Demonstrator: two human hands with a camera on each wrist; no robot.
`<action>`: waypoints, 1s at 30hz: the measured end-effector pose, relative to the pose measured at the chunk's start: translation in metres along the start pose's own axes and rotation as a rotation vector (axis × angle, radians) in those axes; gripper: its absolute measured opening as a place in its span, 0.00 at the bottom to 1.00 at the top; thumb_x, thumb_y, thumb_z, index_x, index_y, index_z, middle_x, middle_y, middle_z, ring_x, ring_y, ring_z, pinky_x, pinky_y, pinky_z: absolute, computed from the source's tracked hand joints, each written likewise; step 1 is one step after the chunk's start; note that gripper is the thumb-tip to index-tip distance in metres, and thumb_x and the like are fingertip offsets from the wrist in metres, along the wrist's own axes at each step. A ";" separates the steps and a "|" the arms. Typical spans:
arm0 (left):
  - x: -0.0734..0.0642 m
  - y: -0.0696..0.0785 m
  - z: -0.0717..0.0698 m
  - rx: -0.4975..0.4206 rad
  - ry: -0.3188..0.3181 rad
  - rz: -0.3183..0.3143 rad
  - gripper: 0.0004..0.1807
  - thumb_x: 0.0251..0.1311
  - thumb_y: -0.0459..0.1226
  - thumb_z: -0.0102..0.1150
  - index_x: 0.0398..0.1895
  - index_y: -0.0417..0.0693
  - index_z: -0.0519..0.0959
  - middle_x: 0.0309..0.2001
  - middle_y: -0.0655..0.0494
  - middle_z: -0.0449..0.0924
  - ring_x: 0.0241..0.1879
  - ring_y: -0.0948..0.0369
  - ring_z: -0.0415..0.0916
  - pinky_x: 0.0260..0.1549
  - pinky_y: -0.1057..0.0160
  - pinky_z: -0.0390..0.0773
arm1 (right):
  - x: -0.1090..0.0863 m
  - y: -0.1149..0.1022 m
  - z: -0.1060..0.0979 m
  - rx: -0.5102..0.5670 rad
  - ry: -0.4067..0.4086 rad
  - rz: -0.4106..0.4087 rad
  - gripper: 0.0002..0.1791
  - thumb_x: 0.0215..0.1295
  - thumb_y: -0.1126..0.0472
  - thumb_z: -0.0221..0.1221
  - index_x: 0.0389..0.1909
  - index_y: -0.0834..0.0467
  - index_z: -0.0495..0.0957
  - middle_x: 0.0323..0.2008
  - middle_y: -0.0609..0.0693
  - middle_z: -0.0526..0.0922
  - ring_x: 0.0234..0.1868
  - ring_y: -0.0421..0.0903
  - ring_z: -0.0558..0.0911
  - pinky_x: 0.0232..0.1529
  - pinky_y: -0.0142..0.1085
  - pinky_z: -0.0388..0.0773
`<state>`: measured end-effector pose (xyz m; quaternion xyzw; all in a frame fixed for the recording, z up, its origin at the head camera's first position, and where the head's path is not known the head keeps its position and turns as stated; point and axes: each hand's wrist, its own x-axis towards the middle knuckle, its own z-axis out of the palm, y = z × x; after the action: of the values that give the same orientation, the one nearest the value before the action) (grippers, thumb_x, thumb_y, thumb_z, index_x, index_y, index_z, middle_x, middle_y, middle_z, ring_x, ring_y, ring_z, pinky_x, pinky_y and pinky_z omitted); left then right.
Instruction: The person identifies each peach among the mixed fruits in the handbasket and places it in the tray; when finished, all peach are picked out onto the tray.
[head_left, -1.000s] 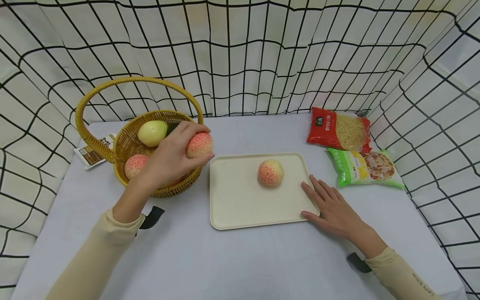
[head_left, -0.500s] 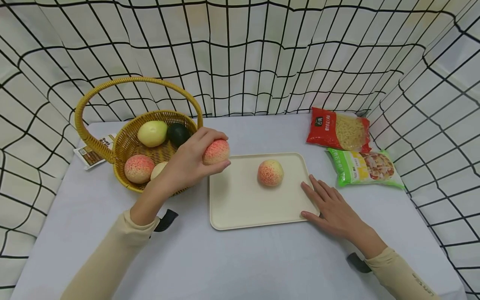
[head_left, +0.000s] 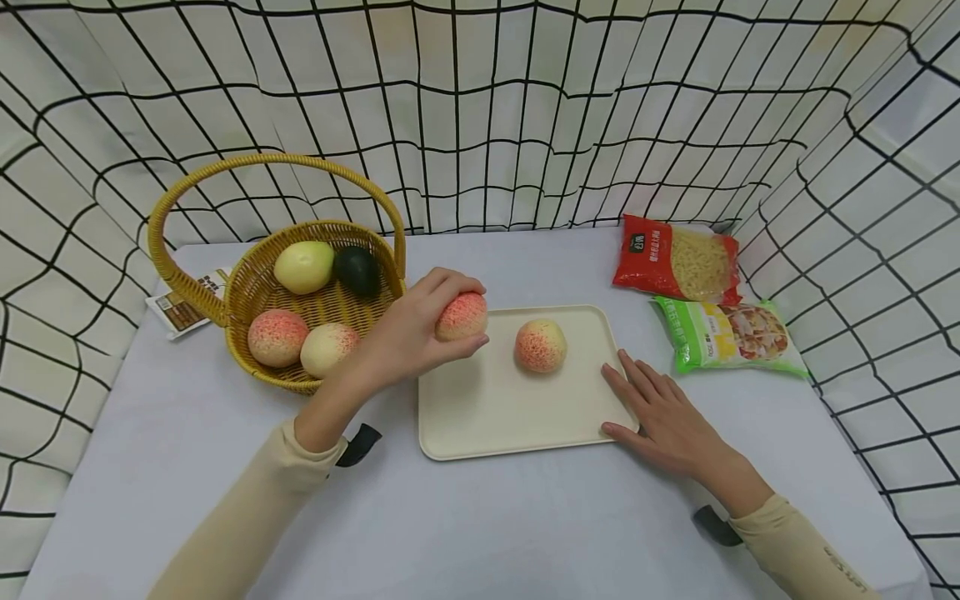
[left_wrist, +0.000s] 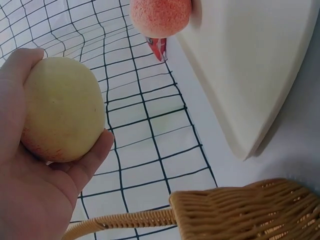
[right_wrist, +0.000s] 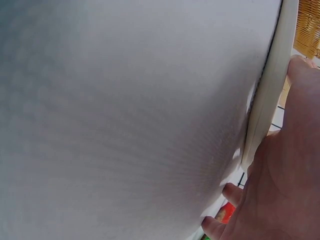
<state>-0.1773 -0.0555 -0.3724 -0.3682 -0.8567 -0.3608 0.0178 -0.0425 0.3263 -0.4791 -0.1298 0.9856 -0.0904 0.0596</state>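
Observation:
My left hand [head_left: 416, 332] grips a pink-speckled peach [head_left: 462, 316] between thumb and fingers, over the left end of a cream tray [head_left: 480, 417]. In the left wrist view the held peach [left_wrist: 65, 107] shows its yellowish side. Another peach [head_left: 542, 346] sits on the tray, right of the held one. My right hand [head_left: 663, 417] lies with spread, straight fingers at the tray's right edge; in the right wrist view its thumb [right_wrist: 300, 70] reaches over the rim. The wicker basket [head_left: 247, 350] at left bears two peaches, a yellow-green fruit [head_left: 304, 267] and a dark green fruit [head_left: 357, 271].
A red bag of pasta [head_left: 678, 258] and a green food bag [head_left: 738, 335] lie on the right. Partly behind the basket is a brown-and-white packet [head_left: 183, 310]. The basket's tall handle [head_left: 277, 158] arches up. Black wire grid [head_left: 480, 125] encloses the back and sides.
My left hand has carried the peach rightward from over the basket to over the tray's left end, uncovering the dark green fruit and a second basket peach. The right hand has stayed put.

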 end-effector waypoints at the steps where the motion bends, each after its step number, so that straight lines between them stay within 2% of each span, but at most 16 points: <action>1: 0.000 0.001 0.002 -0.002 -0.006 -0.002 0.28 0.64 0.49 0.74 0.64 0.54 0.77 0.63 0.53 0.77 0.58 0.55 0.78 0.57 0.51 0.83 | 0.000 0.000 0.000 0.000 -0.001 0.001 0.48 0.73 0.33 0.56 0.87 0.46 0.51 0.88 0.55 0.46 0.85 0.64 0.54 0.79 0.70 0.56; 16: 0.004 -0.002 0.017 0.003 -0.036 -0.008 0.28 0.65 0.50 0.73 0.65 0.54 0.77 0.63 0.52 0.77 0.59 0.54 0.78 0.58 0.50 0.83 | 0.001 0.001 0.001 -0.005 -0.001 -0.003 0.48 0.74 0.32 0.56 0.87 0.45 0.50 0.88 0.54 0.45 0.85 0.63 0.54 0.79 0.70 0.55; 30: 0.004 -0.013 0.031 0.032 -0.059 -0.029 0.29 0.64 0.50 0.73 0.66 0.54 0.77 0.63 0.51 0.77 0.59 0.53 0.78 0.58 0.49 0.83 | 0.001 0.002 0.002 -0.009 0.001 -0.003 0.49 0.73 0.32 0.57 0.87 0.45 0.50 0.88 0.54 0.46 0.85 0.63 0.54 0.79 0.70 0.55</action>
<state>-0.1814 -0.0395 -0.4025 -0.3658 -0.8678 -0.3364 -0.0069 -0.0435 0.3275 -0.4816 -0.1315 0.9858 -0.0861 0.0583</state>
